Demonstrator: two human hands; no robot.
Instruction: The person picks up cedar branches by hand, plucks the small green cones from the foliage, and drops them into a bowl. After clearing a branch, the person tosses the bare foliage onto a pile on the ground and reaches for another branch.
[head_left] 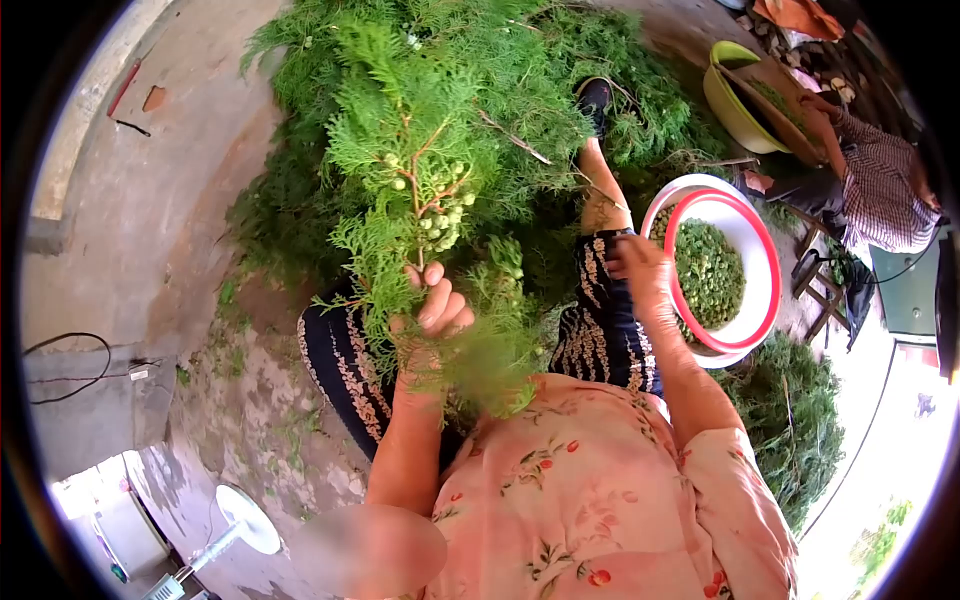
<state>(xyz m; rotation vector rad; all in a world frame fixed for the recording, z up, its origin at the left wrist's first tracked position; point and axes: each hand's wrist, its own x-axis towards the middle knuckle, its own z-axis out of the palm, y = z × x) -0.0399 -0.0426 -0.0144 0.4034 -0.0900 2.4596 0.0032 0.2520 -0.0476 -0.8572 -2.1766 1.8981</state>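
one sprig [420,170] between left fingers [438,306]

The left hand [430,310] holds a sprig [430,170] up over the lap, and the heap of branches [640,90] lies on the ground behind it at twelve o'clock, beyond the knees. The right hand [640,270] is at two o'clock, just beside the near rim of a basin [770,270] at three o'clock with berries [710,270] in it, and a second heap [790,420] lies at four o'clock. Another person [875,185] sits behind the basin at one o'clock with a bowl [725,100] before them, and a fan [245,520] stands at eight o'clock.
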